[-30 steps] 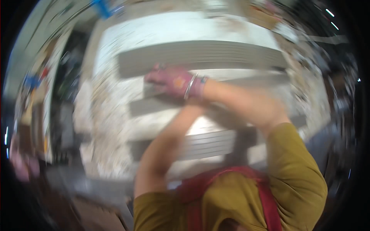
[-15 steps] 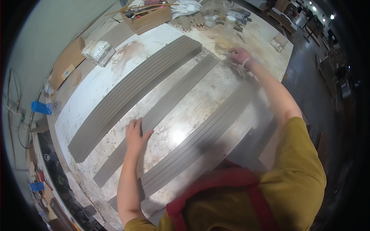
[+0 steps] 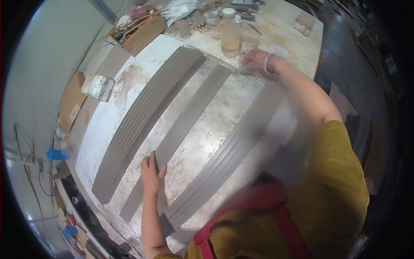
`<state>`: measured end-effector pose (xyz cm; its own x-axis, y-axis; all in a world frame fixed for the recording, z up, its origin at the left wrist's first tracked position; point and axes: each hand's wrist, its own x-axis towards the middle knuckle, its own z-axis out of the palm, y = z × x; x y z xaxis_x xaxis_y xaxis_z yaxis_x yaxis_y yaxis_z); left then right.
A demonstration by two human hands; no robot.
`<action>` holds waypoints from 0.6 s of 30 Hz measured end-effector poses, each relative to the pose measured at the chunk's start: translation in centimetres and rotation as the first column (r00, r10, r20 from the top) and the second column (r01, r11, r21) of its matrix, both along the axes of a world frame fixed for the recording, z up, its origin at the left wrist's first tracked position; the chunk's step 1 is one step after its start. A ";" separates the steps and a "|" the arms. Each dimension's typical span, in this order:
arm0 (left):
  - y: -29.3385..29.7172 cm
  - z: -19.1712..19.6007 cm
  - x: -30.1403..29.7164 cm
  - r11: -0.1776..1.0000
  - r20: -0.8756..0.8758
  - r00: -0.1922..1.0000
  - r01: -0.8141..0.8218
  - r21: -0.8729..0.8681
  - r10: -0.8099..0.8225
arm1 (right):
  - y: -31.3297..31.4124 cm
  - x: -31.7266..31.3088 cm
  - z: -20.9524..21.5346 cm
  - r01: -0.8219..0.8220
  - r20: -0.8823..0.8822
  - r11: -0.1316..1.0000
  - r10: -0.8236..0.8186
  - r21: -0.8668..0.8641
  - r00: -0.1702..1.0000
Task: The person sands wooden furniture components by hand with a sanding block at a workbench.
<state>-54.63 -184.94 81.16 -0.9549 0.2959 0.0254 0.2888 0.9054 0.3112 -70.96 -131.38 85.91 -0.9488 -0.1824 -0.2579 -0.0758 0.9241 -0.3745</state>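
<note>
One grey flat strip (image 3: 194,106) lies lengthwise on the worktable between two groups of similar strips. My bare left hand (image 3: 151,176) spans its near part, fingers along the far edge and thumb at the near edge. Farther off to the right is my right hand (image 3: 260,61) in a pink glove, fingers bent together, low over the table beyond the strip's far end. What these fingers hold is blurred. Just left of that hand stands a clear jar (image 3: 230,41) with a white lid and yellowish contents.
A stack of grey strips (image 3: 148,121) lies on the left, and another row (image 3: 228,151) closer to my body. A wooden box (image 3: 144,34) of tools, a white cup (image 3: 211,18) and a wrapped bundle (image 3: 98,87) sit around the far and left sides. The table's right edge borders the floor.
The view has shifted, so the table and strips appear turned. My right hand has moved slightly and now shows beside the upright jar. My left hand keeps its place on the strip.
</note>
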 end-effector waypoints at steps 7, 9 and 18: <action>0.5 2.1 0.3 0.994 0.147 0.984 0.091 0.055 -0.099 | 6.0 7.9 -0.7 0.302 -0.025 0.637 -0.451 -0.709 0.892; 1.0 3.6 1.1 0.949 0.328 0.933 0.039 0.312 -0.146 | 7.5 8.9 -2.5 0.324 -0.040 0.599 -0.513 -0.732 0.857; 4.6 7.0 2.1 0.916 0.747 0.560 0.057 0.397 -0.359 | 0.8 8.7 -1.5 0.203 -0.069 0.406 -0.563 -0.891 0.823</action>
